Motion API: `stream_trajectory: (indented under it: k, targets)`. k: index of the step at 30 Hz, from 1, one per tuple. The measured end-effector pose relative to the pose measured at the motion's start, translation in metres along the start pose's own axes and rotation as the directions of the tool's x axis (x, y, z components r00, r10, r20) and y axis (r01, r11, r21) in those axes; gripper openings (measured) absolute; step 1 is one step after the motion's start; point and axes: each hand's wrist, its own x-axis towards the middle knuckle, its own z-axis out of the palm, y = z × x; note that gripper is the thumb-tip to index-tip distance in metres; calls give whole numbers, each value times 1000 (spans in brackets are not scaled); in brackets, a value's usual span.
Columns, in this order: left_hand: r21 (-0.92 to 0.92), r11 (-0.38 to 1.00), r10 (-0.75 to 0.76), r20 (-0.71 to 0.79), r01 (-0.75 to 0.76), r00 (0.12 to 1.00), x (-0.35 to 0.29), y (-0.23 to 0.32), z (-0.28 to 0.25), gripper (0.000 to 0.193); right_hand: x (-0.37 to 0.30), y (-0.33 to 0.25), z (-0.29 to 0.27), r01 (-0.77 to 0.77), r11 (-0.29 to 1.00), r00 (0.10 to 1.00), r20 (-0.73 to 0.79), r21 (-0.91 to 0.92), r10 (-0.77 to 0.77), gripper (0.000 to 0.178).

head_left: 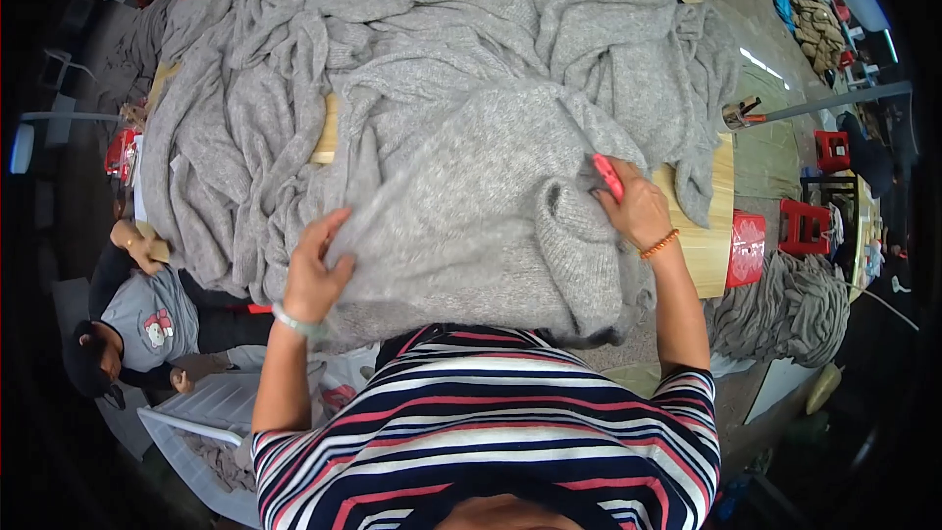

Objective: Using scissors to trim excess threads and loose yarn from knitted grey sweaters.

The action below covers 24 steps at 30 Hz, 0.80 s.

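A grey knitted sweater [481,177] is spread over the near edge of the table in front of me, its ribbed part folded over near the right side. My left hand [319,270] is at the sweater's left edge, thumb and fingers apart, with no grip on the cloth visible. In my right hand [638,206] is a tool with a pink-red handle [607,177], pointing away from me over the sweater's right part. A thin dark line runs on from the handle; I cannot make out what kind of tool it is.
More grey knitwear [432,0] heaps across the wooden table [711,245]. Red stools [805,226] and a pile of grey garments [785,309] stand on the right. A seated person [157,309] is at my left, beside a pale plastic crate [186,412]. Another person's hands show at the far left.
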Motion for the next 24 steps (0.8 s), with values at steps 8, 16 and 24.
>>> stream_trajectory:
  k: [8, 16, 24]
  targets:
    - [571, 799, 167, 93, -189, 982, -19, 35, 13, 81, -1, -6, -20, 146, 989, 982, -119, -30, -149, 47]
    - [194, 979, 47, 71, -61, 996, 126, 31, 99, 68, -8, -46, -37, 234, 972, 970, -59, -33, -236, 49]
    - [446, 716, 399, 369, -537, 839, 28, 46, 155, 54, -39, -44, -61, 292, 956, 955, 46, 14, -292, 45]
